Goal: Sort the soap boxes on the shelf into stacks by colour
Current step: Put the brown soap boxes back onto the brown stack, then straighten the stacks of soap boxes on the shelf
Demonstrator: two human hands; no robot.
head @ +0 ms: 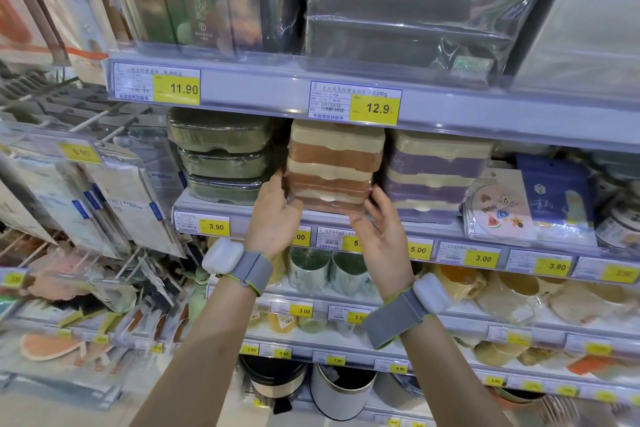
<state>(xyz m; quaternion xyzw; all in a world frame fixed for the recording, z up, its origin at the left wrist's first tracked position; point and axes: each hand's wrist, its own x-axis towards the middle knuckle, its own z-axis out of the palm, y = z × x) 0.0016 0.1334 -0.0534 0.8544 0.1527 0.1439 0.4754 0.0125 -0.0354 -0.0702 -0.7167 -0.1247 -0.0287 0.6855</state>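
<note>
Three stacks of wrapped soap boxes stand side by side on the shelf (242, 210). The green stack (221, 156) is on the left, the brown stack with cream lids (334, 163) in the middle, the purple stack with cream lids (436, 173) on the right. My left hand (277, 215) presses against the left side of the brown stack's lowest boxes. My right hand (379, 218) cups the right side of the same boxes, fingers spread. Both hands grip the bottom of the brown stack between them.
A shelf above carries large wrapped storage boxes (415, 10) close over the stacks. Packets of coasters (498, 204) stand right of the purple stack. Hanging packets on hooks (114, 198) crowd the left. Cups and bins fill the lower shelves (346, 360).
</note>
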